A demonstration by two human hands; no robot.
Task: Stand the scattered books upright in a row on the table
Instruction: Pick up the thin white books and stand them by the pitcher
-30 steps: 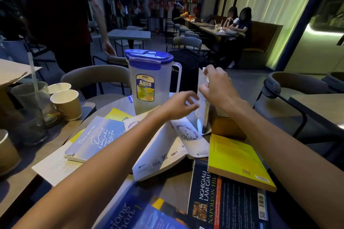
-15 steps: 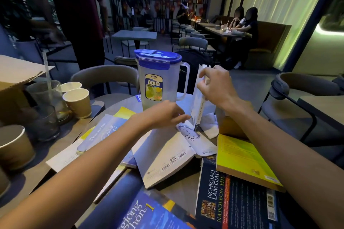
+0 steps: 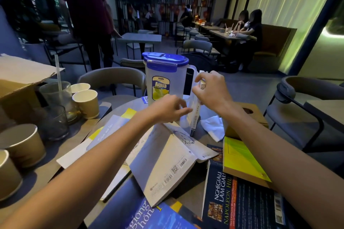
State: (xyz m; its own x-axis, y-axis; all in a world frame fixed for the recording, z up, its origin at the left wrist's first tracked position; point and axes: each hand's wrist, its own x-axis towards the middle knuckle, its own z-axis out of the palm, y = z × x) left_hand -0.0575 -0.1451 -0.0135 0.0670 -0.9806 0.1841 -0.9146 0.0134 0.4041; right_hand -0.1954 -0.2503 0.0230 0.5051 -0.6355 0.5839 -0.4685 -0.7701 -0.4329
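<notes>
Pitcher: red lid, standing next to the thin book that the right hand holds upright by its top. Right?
Not quite: the head view shows the lid is blue, not red. The rest holds: the pitcher stands next to the thin book, which the right hand holds upright by its top.

Thin white-spined paperback (image 3: 195, 117) upright, far centre. Open white paperback (image 3: 167, 165) tented, covers up, mid-table. Pale grey-blue book (image 3: 109, 132) flat, left. Yellow-green book (image 3: 240, 158) flat, right, overlapping black Napoleon Hill book (image 3: 242, 204). Blue book (image 3: 149, 215) flat, near edge.
</notes>
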